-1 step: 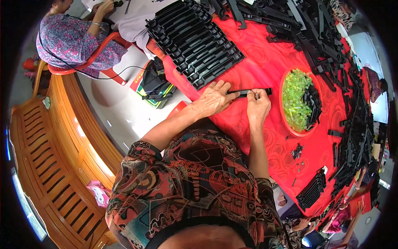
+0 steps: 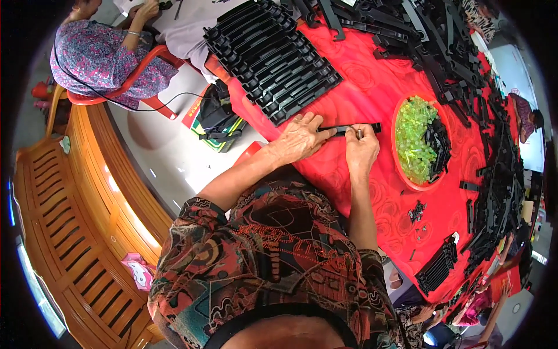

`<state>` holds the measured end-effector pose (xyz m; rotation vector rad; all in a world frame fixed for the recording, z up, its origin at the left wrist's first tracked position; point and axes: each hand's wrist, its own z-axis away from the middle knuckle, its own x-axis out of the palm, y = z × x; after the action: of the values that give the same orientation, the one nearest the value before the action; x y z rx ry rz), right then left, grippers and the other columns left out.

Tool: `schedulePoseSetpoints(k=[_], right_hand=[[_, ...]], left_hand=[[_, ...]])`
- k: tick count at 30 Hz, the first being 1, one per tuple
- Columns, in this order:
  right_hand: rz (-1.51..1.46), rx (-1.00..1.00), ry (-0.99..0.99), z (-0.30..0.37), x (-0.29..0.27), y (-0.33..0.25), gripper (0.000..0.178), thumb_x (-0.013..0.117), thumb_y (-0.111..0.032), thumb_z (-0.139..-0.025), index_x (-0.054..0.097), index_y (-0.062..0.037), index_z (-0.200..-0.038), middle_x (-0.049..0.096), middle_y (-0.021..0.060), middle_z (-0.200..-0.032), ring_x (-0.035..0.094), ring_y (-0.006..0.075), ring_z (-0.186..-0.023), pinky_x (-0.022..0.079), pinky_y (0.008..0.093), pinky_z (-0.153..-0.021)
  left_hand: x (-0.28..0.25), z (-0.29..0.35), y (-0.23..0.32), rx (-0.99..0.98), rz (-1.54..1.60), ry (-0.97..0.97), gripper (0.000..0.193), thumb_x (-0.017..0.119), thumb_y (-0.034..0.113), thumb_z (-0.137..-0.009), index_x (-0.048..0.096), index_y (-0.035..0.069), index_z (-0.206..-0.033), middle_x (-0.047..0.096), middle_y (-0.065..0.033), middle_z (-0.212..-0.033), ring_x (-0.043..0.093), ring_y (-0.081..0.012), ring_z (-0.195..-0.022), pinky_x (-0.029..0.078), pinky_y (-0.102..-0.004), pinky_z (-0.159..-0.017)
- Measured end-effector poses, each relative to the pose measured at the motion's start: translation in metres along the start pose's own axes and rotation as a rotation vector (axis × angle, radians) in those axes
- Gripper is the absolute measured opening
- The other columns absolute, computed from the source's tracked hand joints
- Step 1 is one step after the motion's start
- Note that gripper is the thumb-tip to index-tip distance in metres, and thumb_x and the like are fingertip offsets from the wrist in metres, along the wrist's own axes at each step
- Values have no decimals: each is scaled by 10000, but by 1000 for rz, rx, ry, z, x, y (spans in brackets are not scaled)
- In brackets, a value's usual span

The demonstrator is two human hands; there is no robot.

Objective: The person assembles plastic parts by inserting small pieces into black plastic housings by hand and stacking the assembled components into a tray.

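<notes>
Head view: gripping a black strip, left of the bowl, left hand and right hand both pinched closed; could slip if pressed unevenly.

A slim, straight black piece runs nearly level from left to right over the red tabletop, held between the left hand and the right hand. Fingers cover parts of its length, leaving a narrow middle stretch and its right end in sight; whether it touches the cloth beneath cannot be told.
</notes>
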<state>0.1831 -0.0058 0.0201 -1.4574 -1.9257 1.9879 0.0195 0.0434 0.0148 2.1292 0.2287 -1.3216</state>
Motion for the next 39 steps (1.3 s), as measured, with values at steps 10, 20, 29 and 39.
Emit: schedulePoseSetpoints(k=[10,20,29,39], right_hand=[[369,110,-225,-18,-14,-20,193,663,-218,-769,633,-36,-825,662,165,-778,644,364,-774,490,472,-667],[463,90,-237,-17,-12,-21,201,654,-232,-774,632,-34,-807,662,177,-798,640,382,-792,492,482,-682],[369,80,-121,-7,-7,-25,206,664,-223,-761,638,-23,-804,649,171,-740,633,366,-714,474,466,-638],[81,-59,-94,-12,-14,0,300,585,-286,-877,626,1,-802,631,169,-686,630,308,-644,478,430,-604]], left_hand=[[0,-4,2,14,-5,36,395,678,142,-725,643,144,-1118,496,-109,-921,521,-288,-854,480,-385,-694],[2,0,6,14,-83,67,381,636,191,-748,636,136,-1126,525,-110,-927,528,-283,-879,490,-387,-673],[0,-7,6,25,-72,-13,364,599,198,-769,634,102,-1118,548,-131,-931,551,-287,-898,488,-382,-710],[5,-14,16,37,-195,2,249,565,165,-772,613,77,-1000,548,-132,-897,564,-287,-854,483,-383,-702]])
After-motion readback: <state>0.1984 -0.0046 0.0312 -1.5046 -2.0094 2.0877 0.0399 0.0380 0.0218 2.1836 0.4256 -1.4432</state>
